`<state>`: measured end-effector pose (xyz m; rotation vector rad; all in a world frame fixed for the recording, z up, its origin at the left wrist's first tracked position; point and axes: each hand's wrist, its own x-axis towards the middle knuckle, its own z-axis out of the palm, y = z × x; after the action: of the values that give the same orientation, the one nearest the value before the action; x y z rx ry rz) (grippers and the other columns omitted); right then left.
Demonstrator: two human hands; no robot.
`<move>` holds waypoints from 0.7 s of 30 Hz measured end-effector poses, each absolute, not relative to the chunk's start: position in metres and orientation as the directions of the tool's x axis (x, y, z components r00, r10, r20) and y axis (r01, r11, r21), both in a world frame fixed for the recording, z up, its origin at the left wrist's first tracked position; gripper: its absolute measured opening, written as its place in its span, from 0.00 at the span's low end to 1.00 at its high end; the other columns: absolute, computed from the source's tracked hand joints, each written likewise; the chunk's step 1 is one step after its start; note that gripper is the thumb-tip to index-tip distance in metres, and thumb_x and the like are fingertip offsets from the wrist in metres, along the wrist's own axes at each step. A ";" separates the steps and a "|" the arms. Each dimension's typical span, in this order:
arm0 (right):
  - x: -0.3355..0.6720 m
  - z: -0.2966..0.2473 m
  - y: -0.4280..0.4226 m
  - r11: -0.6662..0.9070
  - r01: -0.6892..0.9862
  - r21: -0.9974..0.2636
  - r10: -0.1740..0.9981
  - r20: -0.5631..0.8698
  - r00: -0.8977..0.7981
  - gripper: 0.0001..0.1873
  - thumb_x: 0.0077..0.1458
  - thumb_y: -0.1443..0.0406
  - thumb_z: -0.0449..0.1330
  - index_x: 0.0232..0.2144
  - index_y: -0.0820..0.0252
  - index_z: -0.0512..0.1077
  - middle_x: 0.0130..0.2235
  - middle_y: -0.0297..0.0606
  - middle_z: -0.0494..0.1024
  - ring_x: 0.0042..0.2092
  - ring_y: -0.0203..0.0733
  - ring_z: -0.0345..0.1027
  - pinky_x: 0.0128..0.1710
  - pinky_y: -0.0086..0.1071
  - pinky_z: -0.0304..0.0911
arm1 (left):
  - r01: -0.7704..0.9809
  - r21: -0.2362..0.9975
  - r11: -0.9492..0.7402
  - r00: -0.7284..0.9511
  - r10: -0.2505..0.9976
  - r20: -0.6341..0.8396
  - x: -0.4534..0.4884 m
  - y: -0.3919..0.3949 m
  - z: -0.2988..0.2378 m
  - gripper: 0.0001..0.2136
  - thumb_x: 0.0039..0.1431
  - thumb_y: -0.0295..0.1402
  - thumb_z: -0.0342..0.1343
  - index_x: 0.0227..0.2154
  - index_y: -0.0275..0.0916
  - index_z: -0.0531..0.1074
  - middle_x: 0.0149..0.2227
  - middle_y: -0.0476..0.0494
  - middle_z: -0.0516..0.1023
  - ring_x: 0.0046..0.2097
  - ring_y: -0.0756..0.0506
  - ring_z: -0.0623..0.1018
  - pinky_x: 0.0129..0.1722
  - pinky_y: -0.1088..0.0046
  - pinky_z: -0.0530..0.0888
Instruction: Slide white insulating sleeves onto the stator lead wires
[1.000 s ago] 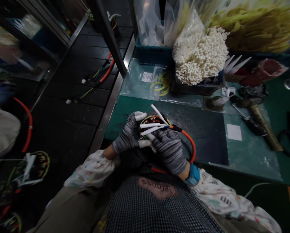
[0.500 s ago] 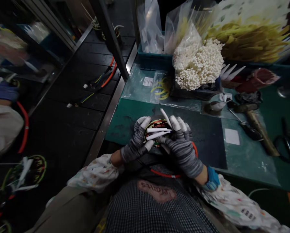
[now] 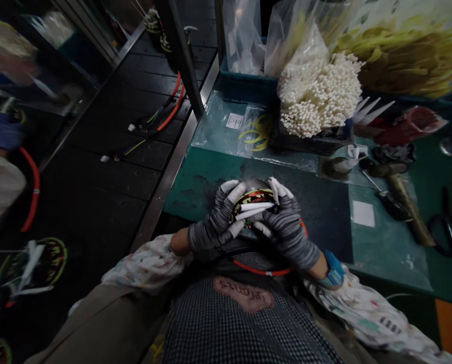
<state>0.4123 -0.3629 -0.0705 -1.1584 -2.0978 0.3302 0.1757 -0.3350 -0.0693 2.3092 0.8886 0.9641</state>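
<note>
Both hands [image 3: 212, 222] hold wound coil [image 3: 254, 194]; lbl [image 3: 235, 121] unreadable.

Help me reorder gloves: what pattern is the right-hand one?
The glove on the right hand is streaked grey, with white fingertips; clearest in the head view.

The coil [image 3: 256, 196] is a roundish thing with a mess of reddish and yellow-green bits plus a smooth grey far side, held up mid-view, two skinny white tubes [image 3: 253, 207] lying across its face, and a red-orange cable [image 3: 261, 272] looping below it.
</note>
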 end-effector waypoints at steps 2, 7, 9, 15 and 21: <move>0.409 -0.073 -0.368 0.516 0.650 -0.557 0.849 0.432 -0.304 0.10 0.63 0.62 0.68 0.47 0.48 0.82 0.79 0.33 0.50 0.75 0.64 0.52 0.72 0.66 0.57 | 0.399 0.620 -0.676 0.515 0.724 0.459 0.181 -0.337 -0.067 0.46 0.67 0.41 0.61 0.78 0.50 0.39 0.70 0.30 0.59 0.73 0.29 0.63 0.71 0.46 0.68; 0.419 -0.081 -0.369 0.398 0.576 -0.714 0.913 0.371 -0.170 0.24 0.63 0.59 0.69 0.60 0.46 0.76 0.74 0.41 0.63 0.73 0.62 0.59 0.70 0.65 0.62 | 0.493 0.567 -0.660 0.419 0.751 0.509 0.201 -0.340 -0.064 0.49 0.61 0.44 0.69 0.77 0.49 0.43 0.68 0.31 0.63 0.70 0.28 0.67 0.70 0.44 0.69; 0.427 -0.082 -0.366 0.378 0.520 -0.766 0.925 0.335 -0.178 0.23 0.63 0.59 0.68 0.60 0.44 0.76 0.73 0.39 0.66 0.71 0.60 0.63 0.69 0.65 0.65 | 0.525 0.587 -0.616 0.410 0.787 0.460 0.206 -0.339 -0.060 0.48 0.61 0.39 0.68 0.77 0.48 0.44 0.68 0.31 0.63 0.70 0.28 0.67 0.70 0.44 0.69; 0.444 -0.077 -0.355 0.360 0.485 -0.797 0.932 0.291 -0.214 0.22 0.63 0.58 0.68 0.59 0.44 0.77 0.70 0.41 0.69 0.66 0.59 0.69 0.68 0.64 0.66 | 0.472 0.679 -0.562 0.441 0.818 0.370 0.218 -0.337 -0.046 0.46 0.58 0.30 0.64 0.76 0.47 0.47 0.72 0.31 0.59 0.73 0.28 0.63 0.72 0.45 0.67; 0.449 -0.075 -0.351 0.470 0.511 -0.720 0.882 0.368 -0.294 0.10 0.66 0.57 0.65 0.46 0.49 0.83 0.71 0.41 0.67 0.68 0.61 0.65 0.68 0.64 0.64 | 0.445 0.703 -0.555 0.517 0.800 0.304 0.221 -0.331 -0.043 0.45 0.58 0.29 0.62 0.76 0.49 0.47 0.73 0.31 0.59 0.74 0.28 0.63 0.73 0.42 0.65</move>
<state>0.4485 -0.3512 -0.0746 -1.1580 -1.9558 0.6179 0.2211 -0.3313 -0.0425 2.2062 1.0114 0.8411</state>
